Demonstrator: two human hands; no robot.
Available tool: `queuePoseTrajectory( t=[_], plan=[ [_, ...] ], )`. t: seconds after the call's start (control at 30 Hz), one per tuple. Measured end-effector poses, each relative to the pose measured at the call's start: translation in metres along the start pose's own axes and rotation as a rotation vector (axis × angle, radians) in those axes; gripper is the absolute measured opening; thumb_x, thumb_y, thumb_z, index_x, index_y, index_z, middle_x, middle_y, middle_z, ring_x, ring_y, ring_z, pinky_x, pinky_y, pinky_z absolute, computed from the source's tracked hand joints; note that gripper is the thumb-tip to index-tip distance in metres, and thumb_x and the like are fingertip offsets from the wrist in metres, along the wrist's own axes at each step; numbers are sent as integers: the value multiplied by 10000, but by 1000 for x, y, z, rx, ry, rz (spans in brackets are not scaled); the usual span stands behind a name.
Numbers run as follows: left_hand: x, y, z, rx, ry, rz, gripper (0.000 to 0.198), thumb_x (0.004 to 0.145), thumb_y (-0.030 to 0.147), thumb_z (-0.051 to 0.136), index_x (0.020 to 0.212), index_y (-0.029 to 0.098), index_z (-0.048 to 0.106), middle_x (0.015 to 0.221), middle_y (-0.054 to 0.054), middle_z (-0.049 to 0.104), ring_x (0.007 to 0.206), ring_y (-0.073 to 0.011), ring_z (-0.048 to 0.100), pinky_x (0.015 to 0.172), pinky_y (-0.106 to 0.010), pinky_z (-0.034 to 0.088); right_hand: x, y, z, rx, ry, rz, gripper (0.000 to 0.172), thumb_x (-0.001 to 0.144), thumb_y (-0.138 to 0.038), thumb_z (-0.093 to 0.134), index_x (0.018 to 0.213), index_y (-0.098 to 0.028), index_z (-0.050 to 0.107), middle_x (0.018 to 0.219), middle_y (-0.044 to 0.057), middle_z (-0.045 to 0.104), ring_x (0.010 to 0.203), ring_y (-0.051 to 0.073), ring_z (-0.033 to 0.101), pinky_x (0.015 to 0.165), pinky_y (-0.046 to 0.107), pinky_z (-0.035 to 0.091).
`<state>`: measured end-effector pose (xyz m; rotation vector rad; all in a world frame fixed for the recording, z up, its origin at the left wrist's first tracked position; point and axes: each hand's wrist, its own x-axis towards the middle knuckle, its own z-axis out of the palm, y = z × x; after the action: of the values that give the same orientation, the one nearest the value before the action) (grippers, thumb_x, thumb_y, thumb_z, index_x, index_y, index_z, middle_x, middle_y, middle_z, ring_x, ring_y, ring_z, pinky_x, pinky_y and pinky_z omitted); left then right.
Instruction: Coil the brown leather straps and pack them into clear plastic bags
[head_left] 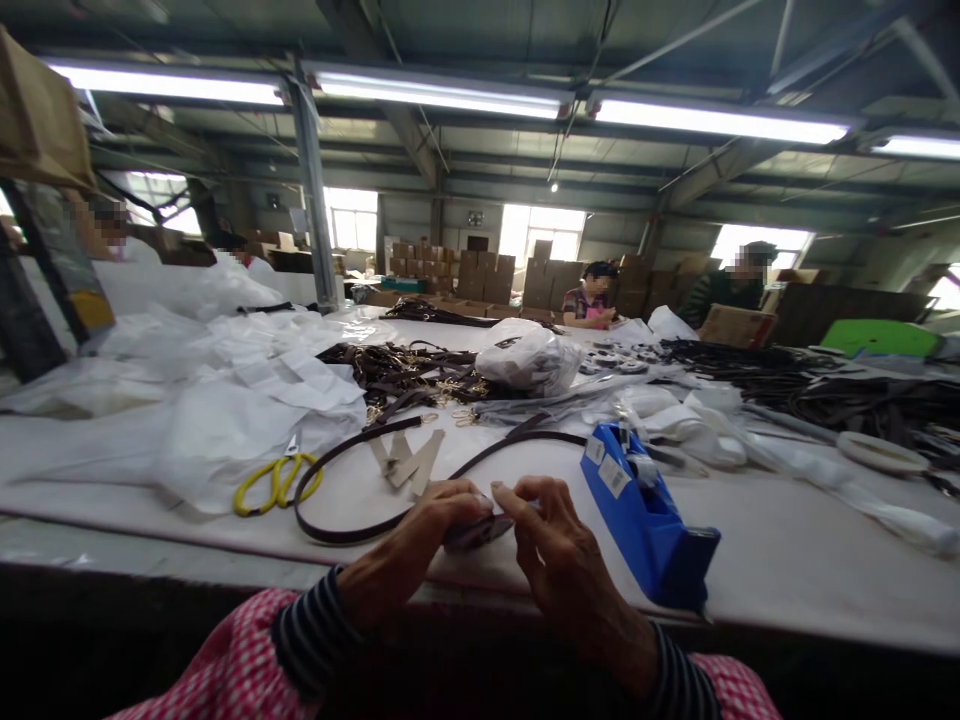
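A dark brown strap (330, 537) loops across the white work table and runs in under my left hand (424, 540). My left fingers are wrapped around a bundled dark part of it, low over the table's near edge. Close against the left thumb, my right hand (559, 550) is bent inward with its fingertips pressed at the bundle. A small pale bit shows between the hands, too blurred to name. Just right of the hands stands a blue tape dispenser (637, 520). Beyond them lie several flat beige strips (412, 465), and yellow-handled scissors (277, 482) rest to the left.
White sheeting (262, 420) is heaped on the left. A pile of dark straps with gold clasps (420, 375) and a clear plastic bag (525, 357) lie further back. More black straps (862, 395) cover the right side. Co-workers (592, 300) are across the table.
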<state>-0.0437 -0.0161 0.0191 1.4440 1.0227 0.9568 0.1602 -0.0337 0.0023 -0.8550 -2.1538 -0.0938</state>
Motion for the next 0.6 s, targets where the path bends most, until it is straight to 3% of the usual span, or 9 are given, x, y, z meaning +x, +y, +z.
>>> queuePoseTrajectory(
  t=[0.13, 0.23, 0.3, 0.37, 0.47, 0.53, 0.6],
  plan=[
    [-2, 8, 0, -2, -12, -20, 339, 845, 515, 627, 763, 195, 551, 663, 35, 483, 623, -146, 416, 603, -282, 317, -4, -8, 14, -95, 82, 0, 762, 838, 75, 414, 1539, -223, 427, 1247, 157, 545, 1104, 318, 527, 879, 499, 585],
    [-7, 19, 0, 162, -8, 47, 363, 868, 546, 623, 802, 193, 570, 682, 44, 476, 650, -151, 419, 612, -279, 315, -5, -16, -1, -45, 11, 36, 756, 841, 45, 470, 1546, -223, 410, 1336, 158, 521, 1183, 311, 529, 983, 504, 564],
    [-10, 23, -3, 331, 40, 127, 364, 891, 556, 592, 814, 200, 584, 719, 35, 498, 697, -173, 457, 643, -287, 344, -6, -14, -27, 8, -18, 64, 705, 880, 2, 504, 1539, -233, 415, 1398, 143, 503, 1268, 290, 511, 1077, 475, 517],
    [-11, 24, -7, 472, 115, 182, 381, 910, 576, 558, 823, 207, 603, 773, 20, 527, 746, -198, 496, 685, -304, 374, -11, -3, -64, 3, 60, 125, 545, 948, -77, 519, 1465, -250, 503, 1384, 120, 531, 1285, 266, 515, 1088, 435, 498],
    [-11, 20, -10, 574, 185, 215, 400, 908, 596, 551, 835, 211, 631, 840, 3, 540, 790, -223, 532, 739, -330, 413, -25, 29, -123, -45, 240, 367, 208, 998, -280, 553, 1143, -240, 697, 1205, 100, 613, 1113, 256, 588, 829, 348, 552],
    [-12, 15, -9, 586, 219, 235, 396, 902, 597, 563, 871, 212, 650, 877, -8, 542, 821, -235, 544, 772, -344, 435, -35, 55, -152, 0, 209, 604, 230, 954, -407, 596, 911, -215, 716, 1040, 85, 627, 978, 249, 593, 729, 326, 516],
    [-13, 10, -4, 590, 250, 269, 399, 891, 604, 582, 898, 211, 654, 902, -16, 536, 833, -237, 540, 791, -351, 445, -43, 74, -166, 125, 69, 807, 310, 868, -485, 656, 761, -198, 706, 919, 66, 618, 875, 238, 582, 679, 318, 489]
  ],
)
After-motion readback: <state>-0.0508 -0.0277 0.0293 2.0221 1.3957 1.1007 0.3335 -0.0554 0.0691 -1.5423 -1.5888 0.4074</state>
